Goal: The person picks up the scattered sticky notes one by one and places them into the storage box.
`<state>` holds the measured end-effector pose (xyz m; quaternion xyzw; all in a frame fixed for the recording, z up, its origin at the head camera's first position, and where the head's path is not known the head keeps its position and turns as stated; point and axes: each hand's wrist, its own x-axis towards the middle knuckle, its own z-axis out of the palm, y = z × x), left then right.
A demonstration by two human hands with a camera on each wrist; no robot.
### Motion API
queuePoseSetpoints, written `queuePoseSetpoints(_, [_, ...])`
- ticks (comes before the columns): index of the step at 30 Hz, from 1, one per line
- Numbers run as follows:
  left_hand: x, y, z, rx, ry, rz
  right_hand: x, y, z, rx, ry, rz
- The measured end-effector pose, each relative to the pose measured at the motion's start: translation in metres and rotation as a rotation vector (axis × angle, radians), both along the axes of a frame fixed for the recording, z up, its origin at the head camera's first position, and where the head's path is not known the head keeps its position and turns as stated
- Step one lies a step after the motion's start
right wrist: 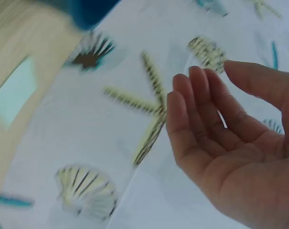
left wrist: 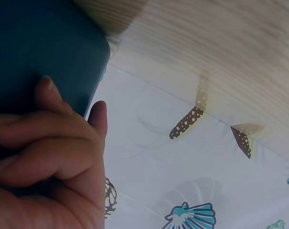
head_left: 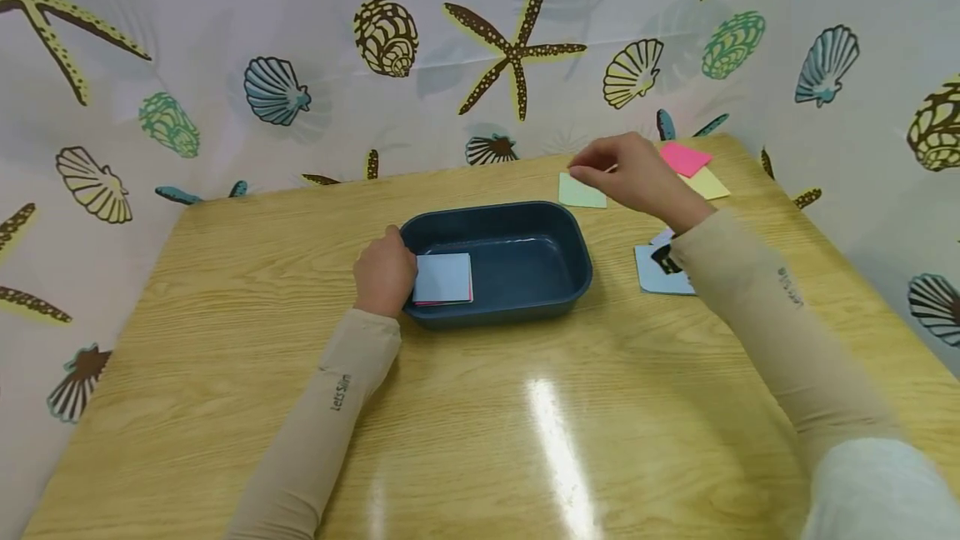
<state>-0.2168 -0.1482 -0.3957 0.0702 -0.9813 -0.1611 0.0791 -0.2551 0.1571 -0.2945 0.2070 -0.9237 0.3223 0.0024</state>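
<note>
A dark blue rectangular tub sits on the table. My left hand grips its left rim; the left wrist view shows bent fingers around the tub's edge. Inside, against the left end, lies a small stack of square paper notes, light blue on top with pink showing beneath. My right hand is raised near a pale green note at the back of the table. In the right wrist view its fingers are gently bent, the thumb stands apart, and nothing is held.
Beyond the right hand lie a pink note and a yellow note. Light blue notes lie right of the tub, partly hidden by the right forearm. A shell-and-starfish patterned cloth borders the wooden table.
</note>
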Motion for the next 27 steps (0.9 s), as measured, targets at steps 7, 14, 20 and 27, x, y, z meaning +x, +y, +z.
queuePoseSetpoints(7, [-0.001,0.002,0.002,0.008,-0.054,0.016,-0.004,0.075,-0.035,0.258,-0.16,-0.031])
queuePoseSetpoints(14, [-0.001,0.0,0.003,0.014,-0.048,0.005,-0.009,0.114,-0.067,0.479,-0.318,0.023])
queuePoseSetpoints(20, [-0.001,0.0,0.003,0.01,-0.034,-0.004,-0.008,0.118,-0.075,0.459,-0.301,0.014])
queuePoseSetpoints(27, [0.0,0.001,0.002,0.01,-0.035,0.003,-0.01,0.12,-0.076,0.434,-0.274,-0.008])
